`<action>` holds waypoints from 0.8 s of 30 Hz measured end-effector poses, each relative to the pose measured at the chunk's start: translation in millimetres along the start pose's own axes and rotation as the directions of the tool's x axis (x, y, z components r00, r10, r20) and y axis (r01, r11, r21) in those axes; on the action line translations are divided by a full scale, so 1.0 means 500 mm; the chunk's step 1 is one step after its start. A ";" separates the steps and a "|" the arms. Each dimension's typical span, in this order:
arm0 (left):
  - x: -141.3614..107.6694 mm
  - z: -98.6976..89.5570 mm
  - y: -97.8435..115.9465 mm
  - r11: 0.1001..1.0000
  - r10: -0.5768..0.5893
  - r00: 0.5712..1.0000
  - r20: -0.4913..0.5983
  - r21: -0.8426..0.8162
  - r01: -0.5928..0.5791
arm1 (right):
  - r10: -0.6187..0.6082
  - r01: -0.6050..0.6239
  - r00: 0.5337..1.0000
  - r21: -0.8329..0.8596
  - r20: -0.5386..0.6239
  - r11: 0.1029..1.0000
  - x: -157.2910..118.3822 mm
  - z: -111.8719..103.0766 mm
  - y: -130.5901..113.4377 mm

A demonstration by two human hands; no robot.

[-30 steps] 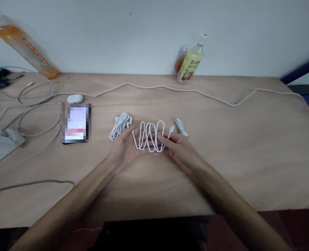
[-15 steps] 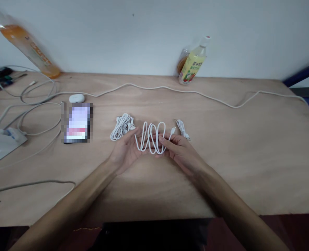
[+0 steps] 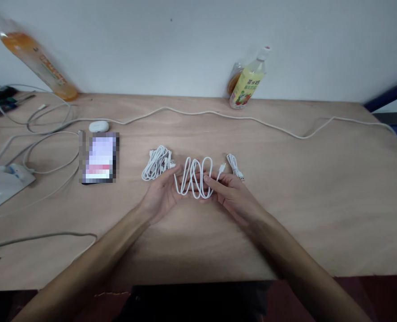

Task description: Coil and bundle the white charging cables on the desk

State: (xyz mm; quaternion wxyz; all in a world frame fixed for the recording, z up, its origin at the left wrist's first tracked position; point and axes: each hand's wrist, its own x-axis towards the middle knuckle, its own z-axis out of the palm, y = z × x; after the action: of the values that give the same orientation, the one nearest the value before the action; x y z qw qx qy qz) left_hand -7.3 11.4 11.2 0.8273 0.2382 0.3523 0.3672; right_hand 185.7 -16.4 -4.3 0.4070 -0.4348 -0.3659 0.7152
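Observation:
A white USB cable [image 3: 194, 179] lies in loose zigzag loops across my fingers, held between both hands. My left hand [image 3: 161, 192] is closed on the cable, its thumb by the USB plug at the left end. My right hand [image 3: 230, 192] pinches the loops with its thumb, and the smaller plug at the other end points up past the fingers. Just beyond my left hand sits a bundle of white cables [image 3: 157, 163]. Behind my right hand lies a small folded white cable [image 3: 234, 167] with a USB plug.
A phone [image 3: 100, 156] and a white earbud case [image 3: 99, 126] lie left. A long white cord [image 3: 211, 112] crosses the wooden table [image 3: 302, 192]. Loose cords and a power strip [image 3: 3, 185] occupy the far left. An orange bottle [image 3: 37, 62] and a yellow-labelled bottle [image 3: 248, 82] stand near the wall.
The left part of the held cable and its USB plug have shifted very slightly to the right. Both hands keep nearly the same place and grip.

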 end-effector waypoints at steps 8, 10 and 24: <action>0.000 -0.003 0.000 1.000 0.004 1.000 -0.021 0.010 -0.003 | 0.002 -0.002 1.000 -0.004 0.004 1.000 0.000 0.001 0.000; -0.001 -0.005 -0.001 1.000 0.004 1.000 -0.022 0.006 -0.003 | 0.004 -0.004 1.000 -0.009 0.001 1.000 0.000 0.002 0.002; -0.001 -0.011 -0.018 0.992 0.104 0.994 -0.011 0.072 -0.103 | 0.000 0.000 1.000 -0.004 -0.019 1.000 0.000 0.002 0.004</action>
State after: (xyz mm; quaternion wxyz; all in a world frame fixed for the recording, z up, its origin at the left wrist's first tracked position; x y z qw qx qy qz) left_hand -7.7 6.3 1.7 0.7954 0.2829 0.3584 0.3986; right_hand 184.3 -17.2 -5.9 0.4094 -0.4422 -0.3633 0.7105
